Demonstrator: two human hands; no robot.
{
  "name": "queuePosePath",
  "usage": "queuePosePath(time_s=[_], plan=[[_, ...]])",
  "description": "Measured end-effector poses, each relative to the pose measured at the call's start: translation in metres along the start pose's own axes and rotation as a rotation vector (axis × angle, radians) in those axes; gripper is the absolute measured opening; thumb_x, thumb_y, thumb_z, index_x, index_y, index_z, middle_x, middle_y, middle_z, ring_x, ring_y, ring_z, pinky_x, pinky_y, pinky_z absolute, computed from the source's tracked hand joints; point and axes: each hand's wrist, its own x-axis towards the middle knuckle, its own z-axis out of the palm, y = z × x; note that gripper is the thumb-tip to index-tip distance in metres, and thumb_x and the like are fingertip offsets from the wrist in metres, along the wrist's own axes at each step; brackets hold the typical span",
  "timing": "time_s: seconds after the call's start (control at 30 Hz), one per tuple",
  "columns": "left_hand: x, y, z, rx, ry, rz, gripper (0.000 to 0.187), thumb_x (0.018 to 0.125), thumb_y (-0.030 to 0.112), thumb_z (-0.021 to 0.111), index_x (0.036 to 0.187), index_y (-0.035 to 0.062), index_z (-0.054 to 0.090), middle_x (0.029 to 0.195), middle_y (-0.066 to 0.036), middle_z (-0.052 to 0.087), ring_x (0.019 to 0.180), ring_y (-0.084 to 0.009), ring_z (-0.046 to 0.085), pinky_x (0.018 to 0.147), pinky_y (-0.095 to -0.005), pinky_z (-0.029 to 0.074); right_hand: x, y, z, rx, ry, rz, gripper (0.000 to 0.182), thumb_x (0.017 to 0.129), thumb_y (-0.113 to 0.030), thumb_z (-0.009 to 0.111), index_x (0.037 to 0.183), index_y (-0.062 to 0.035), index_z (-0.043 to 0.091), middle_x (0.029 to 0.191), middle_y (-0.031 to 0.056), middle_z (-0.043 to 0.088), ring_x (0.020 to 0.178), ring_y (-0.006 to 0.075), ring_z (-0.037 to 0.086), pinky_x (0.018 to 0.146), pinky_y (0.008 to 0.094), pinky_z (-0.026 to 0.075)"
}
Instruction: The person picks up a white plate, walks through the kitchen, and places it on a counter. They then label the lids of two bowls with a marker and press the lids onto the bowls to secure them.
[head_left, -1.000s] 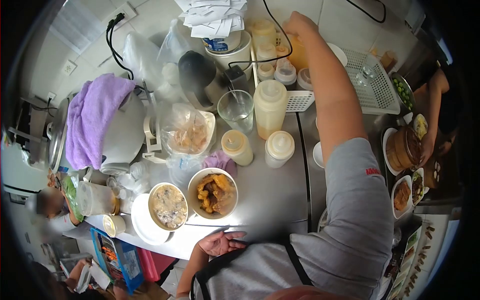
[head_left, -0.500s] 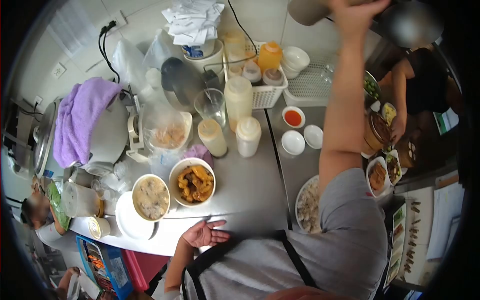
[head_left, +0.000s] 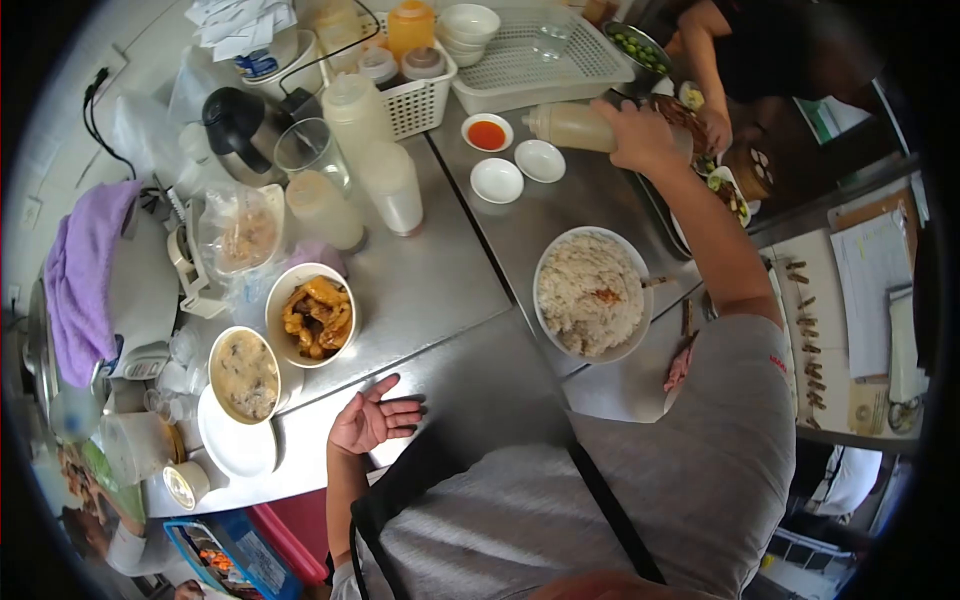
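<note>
My right hand is wrapped round a squeeze bottle with pale contents. The bottle lies tipped on its side, its nozzle pointing left toward a small dish of red sauce and two white dishes. Below that arm is a large bowl of rice with an orange-brown bit on top. Palm up and fingers spread, my left hand holds nothing at the counter's near edge. Close to it are a paper bowl of glazed brown pieces and a container of pale, speckled food.
A white plate lies at the left. Squeeze bottles and a glass pitcher stand mid-counter, before a white basket. A draining tray is at the back. Another person's hand works among food dishes beside my right hand.
My right hand has come down from the back right and now holds a squeeze bottle beside the small dishes. The view has shifted right, showing the whole rice bowl. My left hand stays open.
</note>
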Motion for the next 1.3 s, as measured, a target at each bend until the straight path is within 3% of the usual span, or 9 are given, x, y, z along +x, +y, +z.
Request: queuePosePath(time_s=[0.07,0.17,0.27,0.57,0.87,0.97,1.07,1.17,1.3], plan=[[0.001,0.0,-0.002,-0.004,-0.011,-0.007,0.059,0.082,0.046,0.038,0.128,0.0127,0.022,0.117,-0.028,0.037,0.109,-0.0383,0.039,0.087,-0.0466,0.035,-0.005,0.005,0.01,-0.183,-0.037,-0.082,0.05,0.064,-0.013,0.059,0.11,-0.0222,0.044,0.093,0.0097,0.052,0.089,0.0278,0.051,0.077,0.0388,0.039],[0.001,0.0,-0.002,-0.004,-0.025,-0.012,0.06,0.082,0.045,0.038,0.129,0.0125,0.021,0.118,-0.028,0.036,0.109,-0.0391,0.038,0.087,-0.0468,0.035,-0.007,0.011,0.023,-0.275,0.078,-0.142,0.033,0.071,-0.012,0.052,0.102,-0.02,0.048,0.092,0.0083,0.053,0.089,0.0251,0.051,0.076,0.0404,0.036],[0.002,0.001,0.0,-0.005,-0.021,-0.014,0.059,0.082,0.045,0.038,0.129,0.0123,0.021,0.119,-0.028,0.035,0.109,-0.0393,0.038,0.087,-0.0469,0.035,-0.004,0.015,0.028,-0.329,0.052,-0.141,0.024,0.075,-0.014,0.048,0.099,-0.0185,0.05,0.093,0.0076,0.053,0.088,0.0243,0.051,0.075,0.0409,0.035],[0.002,0.0,-0.002,0.001,-0.049,-0.005,0.059,0.083,0.045,0.034,0.129,0.0111,0.02,0.12,-0.029,0.034,0.112,-0.0397,0.035,0.089,-0.0475,0.033,-0.009,0.017,0.021,-0.28,-0.059,-0.128,0.02,0.074,-0.014,0.048,0.093,-0.0166,0.054,0.09,0.0059,0.055,0.086,0.0221,0.055,0.072,0.0338,0.039],[0.002,0.001,-0.001,-0.013,-0.018,-0.01,0.059,0.083,0.044,0.037,0.129,0.0116,0.021,0.12,-0.029,0.034,0.11,-0.0397,0.037,0.087,-0.0474,0.035,-0.001,0.023,0.039,-0.165,-0.074,-0.055,0.029,0.066,-0.011,0.058,0.093,-0.0143,0.052,0.087,0.0067,0.058,0.082,0.0236,0.057,0.068,0.0334,0.044],[0.002,0.001,-0.002,-0.019,-0.014,-0.012,0.059,0.083,0.045,0.037,0.129,0.0115,0.021,0.12,-0.029,0.034,0.11,-0.0396,0.037,0.087,-0.0473,0.035,-0.003,0.028,0.046,-0.111,-0.117,-0.044,0.04,0.063,-0.009,0.058,0.101,-0.0173,0.05,0.09,0.0075,0.054,0.086,0.0239,0.054,0.07,0.0343,0.043],[0.002,0.001,-0.001,-0.015,-0.019,-0.005,0.059,0.082,0.045,0.036,0.129,0.0115,0.021,0.119,-0.029,0.034,0.11,-0.0395,0.037,0.087,-0.0473,0.035,-0.013,0.033,0.056,-0.013,0.06,-0.093,0.051,0.06,-0.011,0.06,0.108,-0.0195,0.046,0.095,0.0081,0.053,0.09,0.023,0.052,0.072,0.0356,0.041],[0.002,0.002,0.001,-0.006,-0.006,-0.006,0.06,0.082,0.046,0.037,0.129,0.0116,0.021,0.119,-0.029,0.034,0.11,-0.0393,0.037,0.087,-0.0472,0.035,-0.021,0.015,0.039,0.092,-0.018,-0.093,0.06,0.058,-0.011,0.061,0.114,-0.0219,0.042,0.097,0.0081,0.05,0.092,0.0238,0.05,0.076,0.0362,0.039],[0.002,0.002,0.002,0.018,0.013,-0.024,0.062,0.081,0.048,0.037,0.129,0.012,0.022,0.119,-0.028,0.035,0.11,-0.0389,0.038,0.087,-0.0471,0.035,-0.021,-0.008,0.03,-0.025,0.016,-0.205,0.053,0.062,-0.011,0.059,0.111,-0.0221,0.045,0.096,0.0072,0.051,0.091,0.0242,0.05,0.079,0.0368,0.037]])
